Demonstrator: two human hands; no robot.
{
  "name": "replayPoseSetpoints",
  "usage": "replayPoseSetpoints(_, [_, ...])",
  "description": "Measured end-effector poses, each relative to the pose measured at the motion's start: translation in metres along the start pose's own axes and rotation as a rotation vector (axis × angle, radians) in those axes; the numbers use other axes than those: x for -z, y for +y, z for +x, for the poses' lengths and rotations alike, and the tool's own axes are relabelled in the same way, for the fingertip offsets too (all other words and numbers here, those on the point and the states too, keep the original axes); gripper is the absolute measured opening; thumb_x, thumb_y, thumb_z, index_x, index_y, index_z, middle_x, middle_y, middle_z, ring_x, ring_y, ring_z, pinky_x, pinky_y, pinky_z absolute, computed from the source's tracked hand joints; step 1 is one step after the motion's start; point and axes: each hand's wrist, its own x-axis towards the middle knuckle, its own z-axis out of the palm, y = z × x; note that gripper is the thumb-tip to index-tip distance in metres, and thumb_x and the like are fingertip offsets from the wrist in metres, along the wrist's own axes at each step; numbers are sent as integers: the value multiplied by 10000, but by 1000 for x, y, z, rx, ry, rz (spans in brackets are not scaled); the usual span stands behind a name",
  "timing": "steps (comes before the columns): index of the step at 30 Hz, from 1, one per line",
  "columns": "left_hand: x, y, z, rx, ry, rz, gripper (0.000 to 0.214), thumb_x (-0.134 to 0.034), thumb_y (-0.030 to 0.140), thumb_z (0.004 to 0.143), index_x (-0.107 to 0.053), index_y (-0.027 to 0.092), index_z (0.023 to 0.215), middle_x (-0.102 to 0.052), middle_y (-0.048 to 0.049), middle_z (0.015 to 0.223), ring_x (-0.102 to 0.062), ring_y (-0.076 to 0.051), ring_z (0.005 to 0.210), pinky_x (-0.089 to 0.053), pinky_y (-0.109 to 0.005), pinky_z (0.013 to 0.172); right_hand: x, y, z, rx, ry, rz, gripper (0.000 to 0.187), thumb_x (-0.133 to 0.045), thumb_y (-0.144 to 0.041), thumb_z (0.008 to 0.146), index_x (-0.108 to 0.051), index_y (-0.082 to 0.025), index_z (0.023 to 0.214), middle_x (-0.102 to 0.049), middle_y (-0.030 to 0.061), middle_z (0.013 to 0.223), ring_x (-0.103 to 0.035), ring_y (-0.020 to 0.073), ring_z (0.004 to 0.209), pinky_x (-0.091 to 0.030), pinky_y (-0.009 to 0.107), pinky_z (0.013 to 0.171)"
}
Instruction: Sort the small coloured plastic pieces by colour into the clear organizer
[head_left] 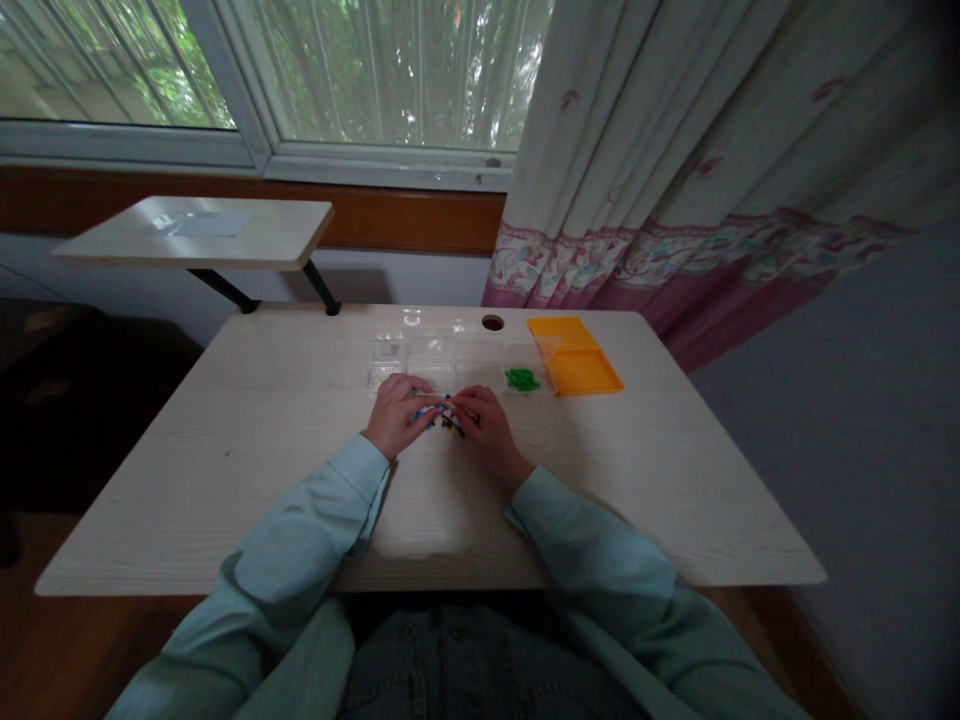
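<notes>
Over the middle of the table, my left hand (399, 414) and my right hand (486, 428) nearly meet, their fingertips bent inward and pinched. What the fingers hold is too small and too covered to name. Just below the fingertips lies a loose pile of small coloured pieces (450, 424), with blue, white, black and yellow among them. Directly behind my hands stands a clear plastic compartment box (480, 376). Bright green small pieces (522, 380) fill part of its front right compartment, and a few pale bits (378, 382) show in the front left one.
An orange plastic tray (589, 372) lies against the box's right end. Behind the box is a round hole (493, 322) in the pale wooden table (262, 450). A small raised shelf (262, 235) stands at the back left; a curtain (592, 200) hangs behind the right side.
</notes>
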Motion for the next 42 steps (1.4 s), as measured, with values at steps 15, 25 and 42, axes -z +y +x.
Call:
replayPoseSetpoints(15, [-1, -5, -1, 51, 30, 22, 145, -627, 357, 830, -724, 271, 895, -630, -52, 991, -526, -209, 973, -413, -409, 888, 10, 6, 4, -20, -23, -178, 218, -546, -199, 868, -708, -226, 1012, -630, 63, 943, -534, 198, 937, -419, 350, 869])
replayPoseSetpoints(25, [-2, -8, -1, 58, 97, 47, 132, -631, 335, 833, -725, 255, 879, -626, -48, 951, -528, -204, 960, -425, -388, 872, 4, -3, -1, 10, -156, -514, 178, -622, -307, 847, -690, -236, 996, -615, 62, 1055, -462, 227, 1053, -323, 374, 910])
replayPoseSetpoints(42, [-2, -6, -1, 69, 98, 30, 144, -623, 339, 839, -723, 249, 889, -615, -49, 947, -521, -201, 959, -425, -379, 866, 5, -4, 0, 10, -165, -526, 108, -631, -248, 831, -685, -213, 917, -619, 54, 1000, -459, 222, 1025, -319, 366, 891])
